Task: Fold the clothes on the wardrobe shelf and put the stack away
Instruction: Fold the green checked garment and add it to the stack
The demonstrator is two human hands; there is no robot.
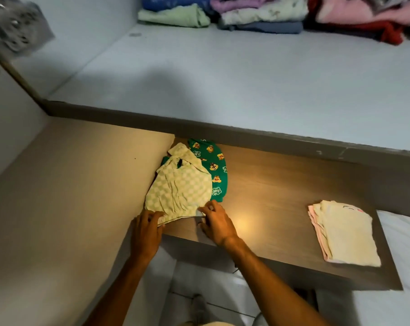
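A pale green checked garment [179,189] lies on the brown wardrobe shelf [281,191], against the left side wall. Under it, a dark green garment with cartoon prints [216,165] sticks out on the right. My left hand [147,229] pinches the near left corner of the checked garment's hem. My right hand [214,220] holds the hem's right corner, fingers on the cloth. A folded stack of cream and pink clothes [345,234] rests at the shelf's right end.
The upper white shelf [222,74] carries folded piles at the back: green and blue [175,12], lilac and white [260,12], pink and red [363,15]. A beige side panel [58,196] stands on the left. Tiled floor shows below.
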